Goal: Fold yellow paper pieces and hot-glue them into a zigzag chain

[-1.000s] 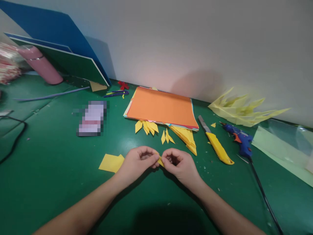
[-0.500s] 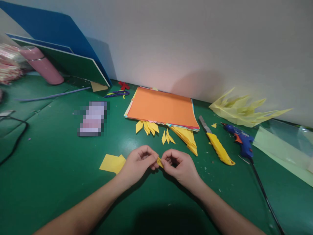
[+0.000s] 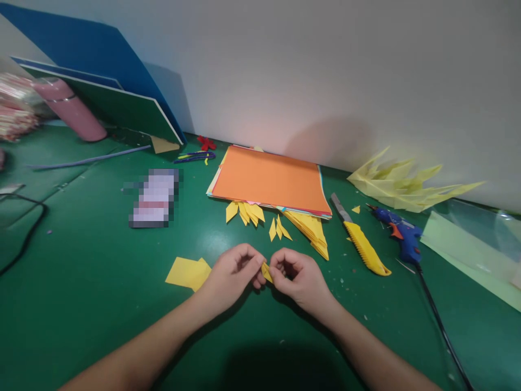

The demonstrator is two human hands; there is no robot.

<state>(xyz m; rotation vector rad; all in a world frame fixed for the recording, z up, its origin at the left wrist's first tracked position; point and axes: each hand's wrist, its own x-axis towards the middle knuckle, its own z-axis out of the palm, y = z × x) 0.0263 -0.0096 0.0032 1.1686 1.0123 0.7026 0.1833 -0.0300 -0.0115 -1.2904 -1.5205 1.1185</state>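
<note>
My left hand (image 3: 233,273) and my right hand (image 3: 298,278) meet over the green table (image 3: 93,309), fingers curled, both pinching one small folded yellow paper piece (image 3: 266,271) between fingertips. Flat yellow paper squares (image 3: 185,271) lie just left of my left hand. Beyond the hands lie several folded yellow petal shapes (image 3: 245,211) and a fanned pile of yellow pieces (image 3: 310,227), at the near edge of a stack of coloured paper with an orange sheet on top (image 3: 269,178).
A yellow utility knife (image 3: 362,244) and a blue glue gun (image 3: 399,232) with its black cord lie to the right. Pale yellow folded paper (image 3: 401,184) rests by the wall. Blue and green boards (image 3: 101,98), a pink bottle (image 3: 71,108) and a black cable (image 3: 24,228) are on the left.
Both hands have stayed in place on the small yellow piece; the fingers shifted only slightly, closing a little tighter on it.
</note>
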